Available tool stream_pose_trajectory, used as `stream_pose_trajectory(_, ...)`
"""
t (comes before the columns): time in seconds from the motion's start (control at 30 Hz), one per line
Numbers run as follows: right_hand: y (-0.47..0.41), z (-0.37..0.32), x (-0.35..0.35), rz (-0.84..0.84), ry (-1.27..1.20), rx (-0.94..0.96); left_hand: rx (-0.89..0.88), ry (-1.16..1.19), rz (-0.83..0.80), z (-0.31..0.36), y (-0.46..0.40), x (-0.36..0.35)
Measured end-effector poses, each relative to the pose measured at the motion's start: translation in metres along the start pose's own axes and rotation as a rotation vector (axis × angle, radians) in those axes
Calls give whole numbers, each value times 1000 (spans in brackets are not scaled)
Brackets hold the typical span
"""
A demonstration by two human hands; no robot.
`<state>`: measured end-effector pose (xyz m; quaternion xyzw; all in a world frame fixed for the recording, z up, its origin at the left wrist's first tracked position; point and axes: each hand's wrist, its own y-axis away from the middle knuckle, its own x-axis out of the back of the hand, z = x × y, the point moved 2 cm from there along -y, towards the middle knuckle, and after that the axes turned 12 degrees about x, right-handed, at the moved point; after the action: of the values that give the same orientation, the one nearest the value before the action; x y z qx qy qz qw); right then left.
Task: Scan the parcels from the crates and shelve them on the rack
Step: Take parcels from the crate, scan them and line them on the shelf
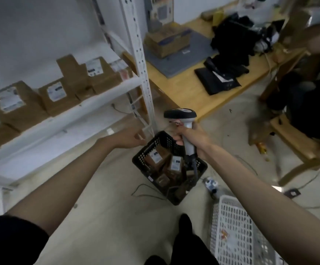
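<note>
The right hand [192, 139] grips the barcode scanner [184, 121]; the left hand [130, 137], empty and loosely spread, hovers at nine o'clock of it. Best reach down into the black crate [145, 163] for a top labelled parcel [156, 156], label up.

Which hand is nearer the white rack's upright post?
Left. The left hand is empty, just beside the post base; the right hand grips the scanner over the black crate.

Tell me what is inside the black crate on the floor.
The black crate holds several brown parcels, at least two showing white labels. The right hand and scanner cover its far corner; lower layers are hidden.
</note>
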<state>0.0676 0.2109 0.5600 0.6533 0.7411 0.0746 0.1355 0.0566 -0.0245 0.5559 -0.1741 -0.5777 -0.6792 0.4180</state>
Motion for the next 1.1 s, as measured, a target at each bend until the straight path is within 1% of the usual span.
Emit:
stream_pose_trajectory(0.17, -42, 74, 33, 17, -13, -132, 57, 110, -125, 6, -69, -62)
stream_pose_trajectory(0.37, -74, 177, 48, 90, -6, -324, 137, 189, -229, -16, -145, -145)
stream_pose_trajectory(0.57, -112, 293, 52, 170, -50, -441, 223, 285, -228, -59, -239, -226)
stream_pose_trajectory(0.73, -156, 398, 37, 281, -113, -508, 276, 315, -225, -105, -326, -293)
stream_pose_trajectory(0.83, -180, 464, 27, 295, -154, -598, 280, 300, -236, -126, -373, -336)
stream_pose_trajectory(0.97, -208, 551, 16, 337, -197, -661, 270, 310, -261, -146, -423, -386)
stream_pose_trajectory(1.1, -233, 624, 14, 357, -231, -751, 267, 271, -303, -161, -465, -429)
